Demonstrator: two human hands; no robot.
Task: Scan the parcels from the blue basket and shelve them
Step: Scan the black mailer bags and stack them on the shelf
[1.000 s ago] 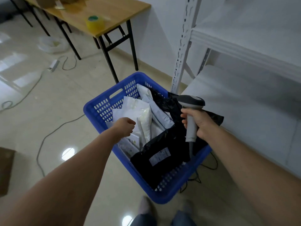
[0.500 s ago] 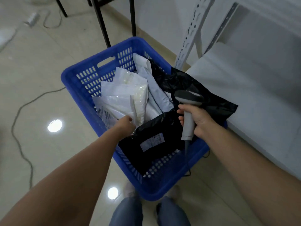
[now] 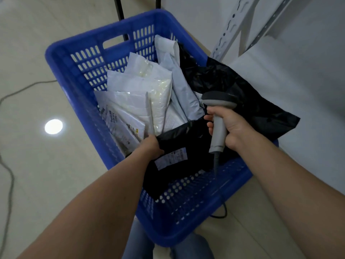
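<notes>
A blue basket (image 3: 74,55) stands on the floor, filled with several parcels. White padded mailers (image 3: 141,86) lean at its left and middle. A black parcel (image 3: 188,141) with a white label lies at the near side, and another black bag (image 3: 242,94) drapes over the right rim. My left hand (image 3: 150,146) reaches into the basket and grips the black parcel's left edge; its fingers are hidden. My right hand (image 3: 229,128) holds a grey barcode scanner (image 3: 217,116) by its handle above the parcels.
A white metal shelf (image 3: 280,94) with a slotted upright (image 3: 231,28) stands right of the basket. Black table legs (image 3: 119,8) rise behind it. A grey cable (image 3: 11,174) runs over the tiled floor at the left. My legs show below the basket.
My left hand has moved from the white mailers down to the black parcel's edge. My view has dropped closer to the basket. The scanner stays in my right hand.
</notes>
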